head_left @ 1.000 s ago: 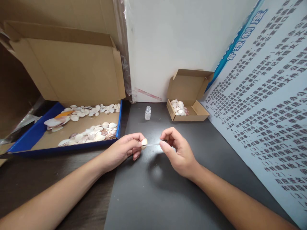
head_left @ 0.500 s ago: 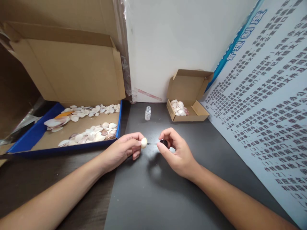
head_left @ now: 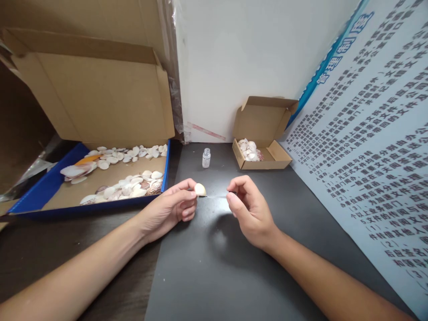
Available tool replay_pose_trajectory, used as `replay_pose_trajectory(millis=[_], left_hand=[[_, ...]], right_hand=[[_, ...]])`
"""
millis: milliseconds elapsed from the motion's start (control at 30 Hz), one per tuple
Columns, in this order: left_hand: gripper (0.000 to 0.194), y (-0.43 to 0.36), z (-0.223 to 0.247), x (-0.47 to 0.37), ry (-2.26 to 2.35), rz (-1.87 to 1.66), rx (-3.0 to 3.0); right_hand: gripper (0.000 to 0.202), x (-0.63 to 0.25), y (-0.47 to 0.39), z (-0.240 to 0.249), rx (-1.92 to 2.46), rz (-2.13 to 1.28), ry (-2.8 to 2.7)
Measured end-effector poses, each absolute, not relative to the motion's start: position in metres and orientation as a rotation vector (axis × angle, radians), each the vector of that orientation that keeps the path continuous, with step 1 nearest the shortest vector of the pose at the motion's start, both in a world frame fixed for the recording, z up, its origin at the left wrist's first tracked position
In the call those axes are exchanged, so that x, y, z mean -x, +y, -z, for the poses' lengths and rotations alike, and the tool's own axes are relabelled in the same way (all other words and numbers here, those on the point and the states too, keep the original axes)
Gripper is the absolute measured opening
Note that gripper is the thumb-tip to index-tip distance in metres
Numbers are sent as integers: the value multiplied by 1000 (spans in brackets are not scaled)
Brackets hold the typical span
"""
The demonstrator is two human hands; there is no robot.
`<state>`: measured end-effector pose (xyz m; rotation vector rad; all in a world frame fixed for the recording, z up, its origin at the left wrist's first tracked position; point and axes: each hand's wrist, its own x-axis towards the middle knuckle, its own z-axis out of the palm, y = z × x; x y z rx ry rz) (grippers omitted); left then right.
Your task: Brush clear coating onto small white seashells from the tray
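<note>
Between the fingertips of my left hand [head_left: 177,203] is a small pale yellow-white shell [head_left: 200,190]. My right hand [head_left: 250,209] pinches a black cap [head_left: 232,193], mostly hidden by the fingers. A thin stem with a dark tip [head_left: 214,196] runs from the cap leftward to the shell's lower edge; whether it touches cannot be told. Behind the hands, a small open glass bottle [head_left: 206,158] with a white label stands upright on the dark grey mat [head_left: 197,267].
At left, a blue-edged cardboard box [head_left: 110,207] holds many shells and an orange piece [head_left: 87,160]. A smaller open cardboard box [head_left: 267,165] with shells stands at back right. A white panel [head_left: 261,53] rises behind; a printed poster [head_left: 374,156] slants along the right.
My right hand has moved slightly right, and its cap is now more hidden. The shell has tilted and risen a little in my left hand. More of the stem shows between the hands.
</note>
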<state>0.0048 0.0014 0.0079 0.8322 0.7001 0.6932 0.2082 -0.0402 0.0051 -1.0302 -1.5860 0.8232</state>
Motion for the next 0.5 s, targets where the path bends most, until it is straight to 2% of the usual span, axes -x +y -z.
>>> replay_pose_trajectory(millis=[133, 300, 500], left_hand=[[18, 2, -8, -5, 691, -691, -837], [18, 2, -8, -4, 692, -690, -846], [18, 1, -8, -5, 704, -699, -855]], right_hand=[[11, -208, -40, -5, 1095, -780, -1600], [5, -207, -39, -6, 1048, -805, -1609], [7, -208, -39, -5, 1064, -787, -1594]])
